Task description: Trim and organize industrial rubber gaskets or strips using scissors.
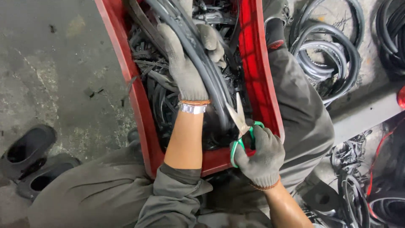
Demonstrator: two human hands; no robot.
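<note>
from up here i see my left hand point(185, 63) in a grey knitted glove, closed round a bundle of black rubber strips point(202, 59), gripping them from above so they run taut down toward me; the strips are long, smooth and slightly glossy, curved like seals or tubing; my right hand point(259, 154), gloved the same, is wrapped shut on the green loop handles of a pair of scissors point(240, 126), the pale metal blades parted a little and pointing up at the lower end of the bundle, just beside it, i judge so the held stretch meets the edge cleanly; both sit over a red plastic crate point(257, 80) wedged between my knees, i think to keep it steady and close; it is filled with tangled black offcuts; a silver bracelet point(193, 108) rings my left wrist; on the concrete floor point(59, 63), coiled grey rubber rings point(327, 55) lie to the right, dark slip-on shoes point(31, 160) to the left.
</note>
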